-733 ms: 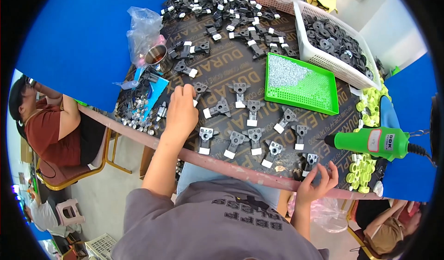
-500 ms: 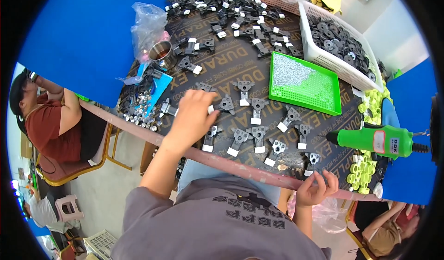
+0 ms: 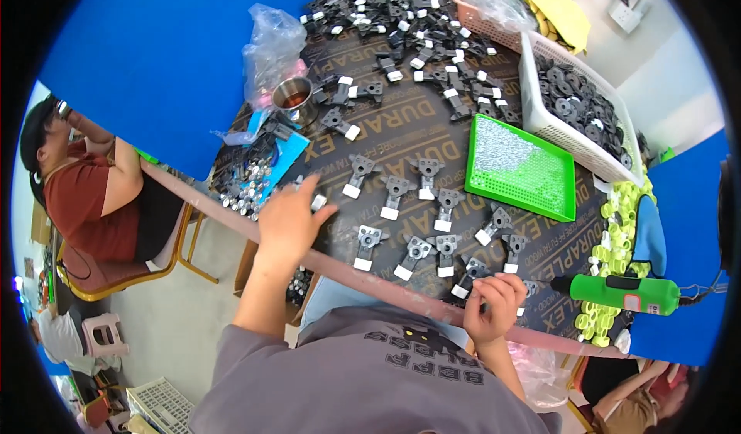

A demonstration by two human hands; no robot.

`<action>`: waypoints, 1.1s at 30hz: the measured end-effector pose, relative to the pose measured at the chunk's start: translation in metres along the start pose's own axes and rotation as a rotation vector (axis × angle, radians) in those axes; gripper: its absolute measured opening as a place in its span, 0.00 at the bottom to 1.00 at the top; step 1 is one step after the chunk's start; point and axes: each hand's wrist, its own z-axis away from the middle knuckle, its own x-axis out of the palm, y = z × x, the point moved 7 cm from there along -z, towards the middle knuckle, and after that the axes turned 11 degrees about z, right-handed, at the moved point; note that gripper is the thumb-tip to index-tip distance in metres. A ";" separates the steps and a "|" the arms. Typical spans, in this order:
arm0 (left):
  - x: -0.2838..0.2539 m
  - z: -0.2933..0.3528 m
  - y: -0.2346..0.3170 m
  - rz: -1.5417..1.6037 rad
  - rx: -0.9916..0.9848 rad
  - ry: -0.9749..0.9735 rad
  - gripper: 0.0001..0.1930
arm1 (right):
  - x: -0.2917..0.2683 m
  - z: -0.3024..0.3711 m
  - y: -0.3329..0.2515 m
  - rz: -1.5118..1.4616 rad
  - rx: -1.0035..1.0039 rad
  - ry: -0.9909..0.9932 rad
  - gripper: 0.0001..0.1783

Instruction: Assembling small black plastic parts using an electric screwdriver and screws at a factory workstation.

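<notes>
My left hand (image 3: 287,222) is over the left side of the table, thumb and fingers spread. Between thumb and forefinger shows the white end of a black plastic bracket (image 3: 318,201); whether they touch it cannot be told. My right hand (image 3: 494,306) is at the table's front edge, fingers curled together; anything inside is hidden. It partly covers a black bracket with a white end (image 3: 529,288). Several like brackets lie apart in loose rows between my hands, among them one bracket (image 3: 360,175) and another bracket (image 3: 369,246), white ends mostly toward me.
A green tray (image 3: 573,194) of small silvery pieces lies right of the rows. Behind it stands a white basket (image 3: 532,98) of black discs. A green power tool (image 3: 625,293) and yellow-green rings (image 3: 594,326) are at right. Metal cup (image 3: 293,94), metal caps (image 3: 239,202) at left; bracket heap (image 3: 378,5) behind.
My left hand has drawn back to the left from a bracket, which now lies straightened in the rows. My right hand has moved left and its fingers have curled in. The view has shifted slightly.
</notes>
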 end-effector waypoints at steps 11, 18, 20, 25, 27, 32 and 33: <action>-0.012 0.007 -0.008 0.453 -0.099 0.195 0.08 | 0.007 -0.009 0.001 -0.113 0.089 -0.004 0.13; 0.024 0.030 -0.021 0.451 -0.222 -0.046 0.13 | 0.015 -0.013 0.004 -0.166 0.134 -0.080 0.14; 0.015 0.023 -0.020 0.295 -0.206 -0.144 0.16 | 0.013 -0.013 0.005 -0.153 0.136 -0.082 0.14; -0.038 -0.003 -0.056 0.163 -0.116 0.211 0.15 | 0.018 -0.011 0.003 -0.172 0.095 -0.128 0.14; -0.054 -0.006 -0.095 -0.073 -0.075 0.409 0.17 | 0.018 -0.015 0.000 -0.188 0.093 -0.141 0.15; -0.030 -0.025 -0.115 0.169 -0.204 0.260 0.22 | 0.018 -0.010 -0.001 -0.106 0.102 -0.135 0.13; -0.022 -0.027 -0.110 0.115 -0.148 0.301 0.23 | 0.018 -0.011 -0.002 -0.082 0.108 -0.140 0.11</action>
